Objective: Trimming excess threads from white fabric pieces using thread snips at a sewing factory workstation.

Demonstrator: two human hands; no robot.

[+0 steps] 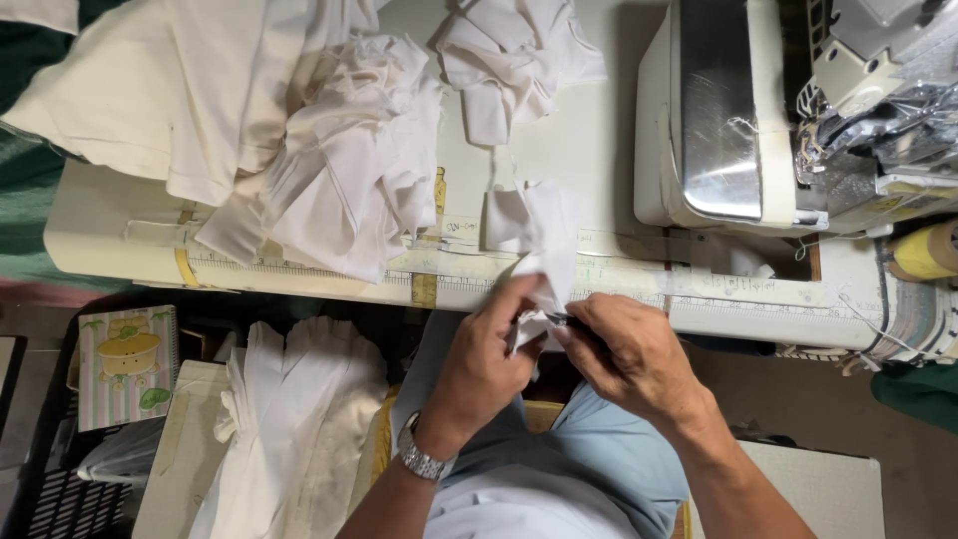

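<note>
My left hand (486,351) and my right hand (629,349) meet just below the table's front edge, both pinching a small white fabric piece (544,240) that rises up onto the table. A small dark tool sits between my right fingers at the cloth, too hidden to identify. A metal wristwatch (423,460) is on my left wrist. Light blue clothing covers my lap below the hands.
A cream sewing table (599,150) carries a ruler strip (699,289) along its front edge. Heaps of white cloth (349,150) lie at left. A sewing machine (758,110) stands at right. Folded white fabric (289,419) and a patterned box (128,364) sit below left.
</note>
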